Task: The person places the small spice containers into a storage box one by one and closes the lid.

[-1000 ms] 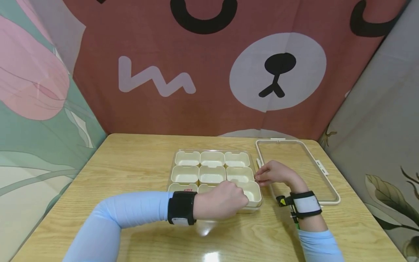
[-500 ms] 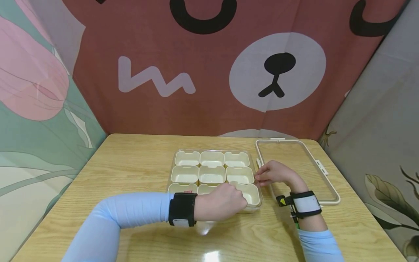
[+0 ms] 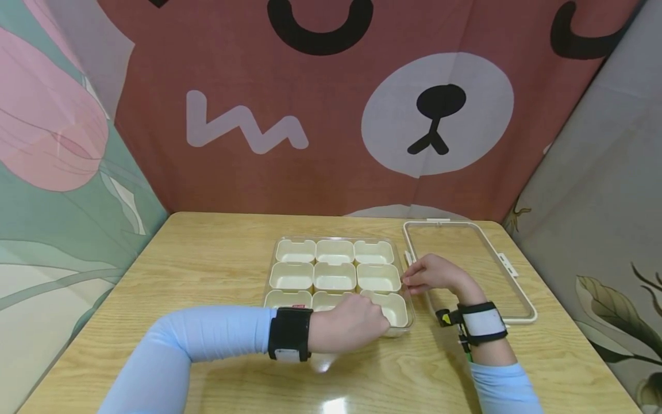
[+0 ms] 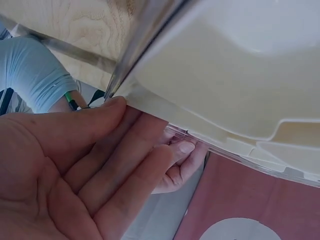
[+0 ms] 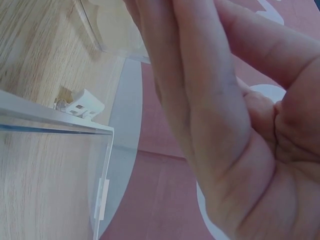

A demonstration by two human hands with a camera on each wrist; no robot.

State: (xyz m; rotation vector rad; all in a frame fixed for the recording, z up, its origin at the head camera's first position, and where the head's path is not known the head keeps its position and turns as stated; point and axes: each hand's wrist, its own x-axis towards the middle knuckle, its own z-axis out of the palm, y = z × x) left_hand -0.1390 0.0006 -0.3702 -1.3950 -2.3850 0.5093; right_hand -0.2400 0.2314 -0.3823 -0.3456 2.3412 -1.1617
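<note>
A clear plastic box (image 3: 395, 332) on the table contains several cream bins in rows of three. At its front right corner, my left hand (image 3: 349, 324) pinches the near edge of a cream bin (image 3: 395, 307), which sits nearly level with its neighbours. In the left wrist view the thumb lies at that bin's rim, with the other fingers below or beside it. My right hand (image 3: 435, 272) touches the box's right side with its fingertips. Its fingers look mostly straight in the right wrist view, though their tips are cut off there.
A clear lid with a white frame (image 3: 519, 287) and clips lies on the table right of the box, partly under my right hand. Printed fabric (image 3: 248, 190) hangs behind the wooden table (image 3: 217, 253) and along both sides. A red mark (image 3: 298, 306) shows in the front left bin.
The front right bin has gone down from a raised position into the box, and my left hand has lowered slightly with it. The right hand stays in place.
</note>
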